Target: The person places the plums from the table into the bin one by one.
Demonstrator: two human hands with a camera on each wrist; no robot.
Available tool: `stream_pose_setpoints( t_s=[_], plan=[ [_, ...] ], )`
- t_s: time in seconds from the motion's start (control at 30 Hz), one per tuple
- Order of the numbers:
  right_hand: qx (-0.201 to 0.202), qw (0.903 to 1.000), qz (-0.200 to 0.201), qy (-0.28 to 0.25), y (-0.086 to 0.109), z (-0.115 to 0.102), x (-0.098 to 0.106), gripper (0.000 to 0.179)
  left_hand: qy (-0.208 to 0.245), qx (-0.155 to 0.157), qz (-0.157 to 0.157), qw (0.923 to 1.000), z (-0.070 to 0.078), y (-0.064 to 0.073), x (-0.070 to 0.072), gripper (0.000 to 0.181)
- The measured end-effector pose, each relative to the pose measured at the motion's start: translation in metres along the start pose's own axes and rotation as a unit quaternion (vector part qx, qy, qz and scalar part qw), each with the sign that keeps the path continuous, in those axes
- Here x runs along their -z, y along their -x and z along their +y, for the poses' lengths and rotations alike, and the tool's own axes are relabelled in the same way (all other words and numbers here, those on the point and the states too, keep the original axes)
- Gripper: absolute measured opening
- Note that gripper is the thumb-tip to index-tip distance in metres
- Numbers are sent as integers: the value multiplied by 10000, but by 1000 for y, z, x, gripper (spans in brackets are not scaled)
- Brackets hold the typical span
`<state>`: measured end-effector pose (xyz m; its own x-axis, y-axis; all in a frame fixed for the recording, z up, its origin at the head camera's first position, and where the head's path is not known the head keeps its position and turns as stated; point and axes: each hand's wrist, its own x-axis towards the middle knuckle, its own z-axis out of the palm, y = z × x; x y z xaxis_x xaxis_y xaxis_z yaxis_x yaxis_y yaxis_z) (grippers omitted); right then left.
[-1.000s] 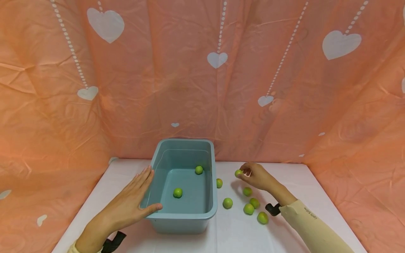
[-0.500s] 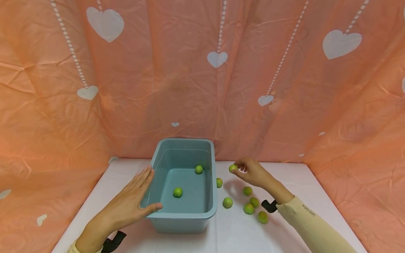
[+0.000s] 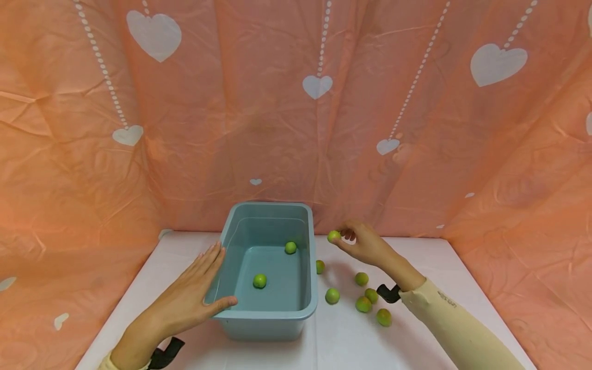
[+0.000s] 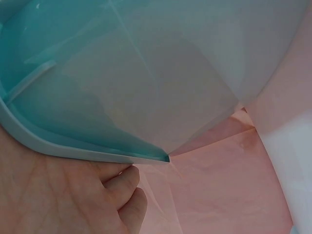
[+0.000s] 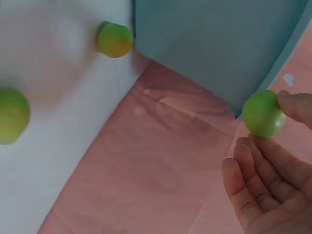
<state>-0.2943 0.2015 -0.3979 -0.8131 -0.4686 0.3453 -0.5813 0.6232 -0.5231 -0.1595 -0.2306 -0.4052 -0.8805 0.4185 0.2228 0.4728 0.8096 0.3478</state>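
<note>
Nearest, the bin (image 3: 265,315) stands on the white desk (image 3: 435,257), its short near rim toward the person, with a strip of desk in front; the left hand (image 3: 187,295) rests loosely along the left rim with straight fingers, its thumb over the near corner; to the bin's right, one fruit (image 3: 383,317) lies closest, then a close pair (image 3: 367,299), then a single one (image 3: 332,295) nearer the bin, desk showing between; farther back lie another fruit (image 3: 361,279) and one (image 3: 319,266) at the bin's right wall, touching or just beside it; inside, two fruits (image 3: 260,280) sit well apart on the floor, leaving a broad gap; beyond, the right hand (image 3: 365,246) pinches the held fruit (image 3: 334,236) between thumb and fingers above the desk, a narrow gap from the right rim; the desk's far edge meets the orange cloth (image 3: 277,144).
</note>
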Motion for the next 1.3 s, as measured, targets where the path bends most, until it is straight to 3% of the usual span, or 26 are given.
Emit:
stream_pose_setpoints(
  t_s=[0.47,1.0,1.3],
  plan=[
    [511,9984,243,-5,-16,-23,3,20,27,22,-35,10000,-1,-1,1,108],
    [901,9958,34,-141,-36,-56,-8,25,-18,9,-5,10000,0,0,0,107],
    [1067,9938,-282,-165,-46,-72,-17,26,-7,58,-8,10000,-1,0,0,106]
  ],
)
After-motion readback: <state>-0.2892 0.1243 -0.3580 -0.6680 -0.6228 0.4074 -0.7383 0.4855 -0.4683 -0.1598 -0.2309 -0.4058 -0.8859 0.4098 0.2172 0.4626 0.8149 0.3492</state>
